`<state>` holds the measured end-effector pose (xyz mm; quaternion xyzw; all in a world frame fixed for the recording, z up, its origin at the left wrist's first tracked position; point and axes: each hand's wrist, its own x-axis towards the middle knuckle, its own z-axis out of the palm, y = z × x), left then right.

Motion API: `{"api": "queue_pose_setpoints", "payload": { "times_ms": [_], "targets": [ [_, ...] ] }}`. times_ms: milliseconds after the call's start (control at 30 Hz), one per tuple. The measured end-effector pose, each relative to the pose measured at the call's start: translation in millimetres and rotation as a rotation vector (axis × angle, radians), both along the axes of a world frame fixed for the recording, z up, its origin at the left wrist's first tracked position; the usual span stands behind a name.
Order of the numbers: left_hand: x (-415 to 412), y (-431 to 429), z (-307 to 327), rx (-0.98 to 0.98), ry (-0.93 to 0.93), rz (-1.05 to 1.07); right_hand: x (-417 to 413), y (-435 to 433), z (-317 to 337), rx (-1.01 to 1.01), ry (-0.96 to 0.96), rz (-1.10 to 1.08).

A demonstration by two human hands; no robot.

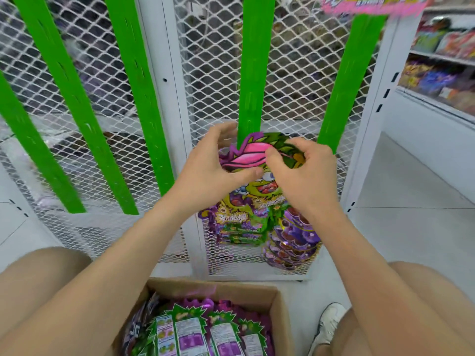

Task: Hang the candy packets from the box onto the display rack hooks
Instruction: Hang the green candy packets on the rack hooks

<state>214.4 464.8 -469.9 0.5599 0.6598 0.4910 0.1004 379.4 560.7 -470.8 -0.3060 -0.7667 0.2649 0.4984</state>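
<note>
White mesh of the display rack [218, 73] fills my view, with green strips [254, 60] running down it. Below its bottom edge sits the cardboard box [280, 312], boxed packets [195, 330] lying inside. Hung packets [241, 227] dangle in a bunch near the rack's lower edge. Just above them I see the candy packet [254, 155] at the middle strip's foot: my left hand [205, 168] pinches its left side, thumb in front, and my right hand [303, 176] curls round its upper right.

Purple-green packets [253, 199], green strips [253, 73]
</note>
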Motion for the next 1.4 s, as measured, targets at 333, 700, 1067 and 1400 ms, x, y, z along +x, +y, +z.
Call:
{"api": "queue_pose_setpoints", "payload": {
  "times_ms": [333, 700, 1067, 1400],
  "targets": [
    [-5.6, 25.0, 16.9, 0.019, -0.364, -0.054, -26.0, 19.1, 19.4, -0.044, 0.040, -0.019],
    [-4.0, 22.6, 20.1, -0.047, -0.475, -0.087, -23.5, 7.0, 15.8, -0.084, 0.027, -0.061],
    [-5.7, 16.8, 3.6, 0.095, -0.081, 0.056, -18.9, 11.2, -6.0, 0.049, -0.078, -0.061],
    [2.9, 0.1, -29.7, 0.239, 0.527, 0.246, -3.8, 14.6, -14.7, 0.031, -0.169, -0.126]
  ]
}}
